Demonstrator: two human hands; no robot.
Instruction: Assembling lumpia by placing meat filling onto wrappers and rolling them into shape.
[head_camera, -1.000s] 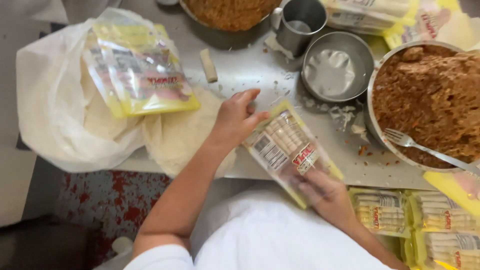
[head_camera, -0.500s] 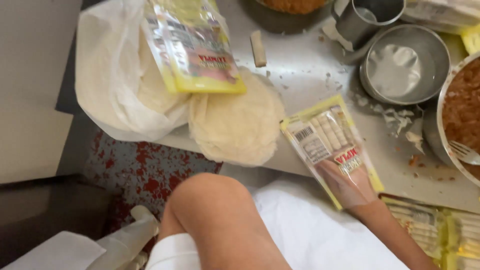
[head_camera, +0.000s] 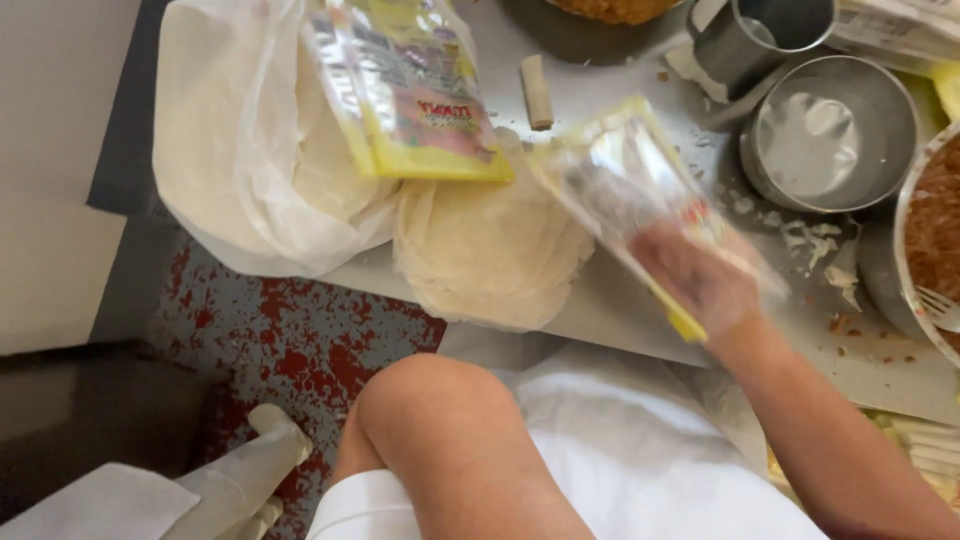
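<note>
One head-worn camera looks steeply down, close over the person's lap and the table (head_camera: 600, 310) edge.

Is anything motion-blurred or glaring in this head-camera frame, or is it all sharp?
Head view: the right hand and the clear yellow-edged packet it holds are smeared by motion blur; the stack of flatbreads and the yellow packets on the white bag are fairly sharp; the steel bowl shows soft glare; lighting is even, shadows faint. The left hand is out of frame.
</note>
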